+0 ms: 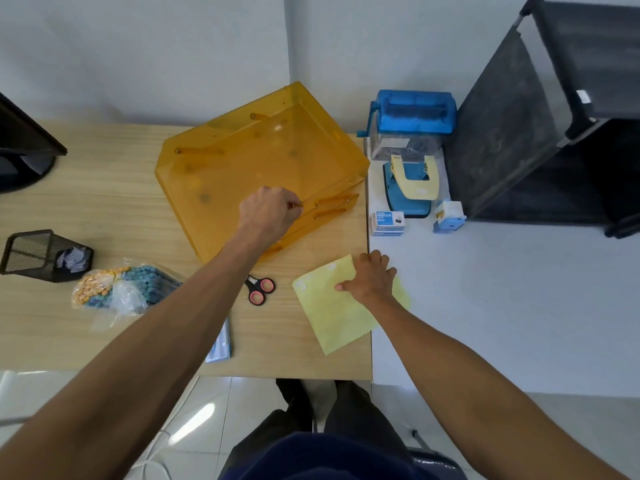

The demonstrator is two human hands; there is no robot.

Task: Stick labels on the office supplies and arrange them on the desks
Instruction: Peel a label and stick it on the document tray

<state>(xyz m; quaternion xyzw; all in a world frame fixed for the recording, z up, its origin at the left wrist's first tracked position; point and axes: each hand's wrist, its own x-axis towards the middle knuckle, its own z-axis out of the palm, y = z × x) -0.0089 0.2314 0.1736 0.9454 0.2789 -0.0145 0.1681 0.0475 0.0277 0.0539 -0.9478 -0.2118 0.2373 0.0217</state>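
The scissors' [260, 289] blades are hidden under the left arm [207, 299]; the monitor [24, 140] is cropped.

Orange tray [263, 157] beside yellow label sheet [329, 320]

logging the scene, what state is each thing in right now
orange tray, on the wooden desk, nothing in it
label sheet, flat, overlapping onto the white desk
mesh pen cup, on its side, crumpled paper inside
scissors, lying flat, blades hidden
left hand, fingers curled at the tray's rim
right hand, pressing the sheet down
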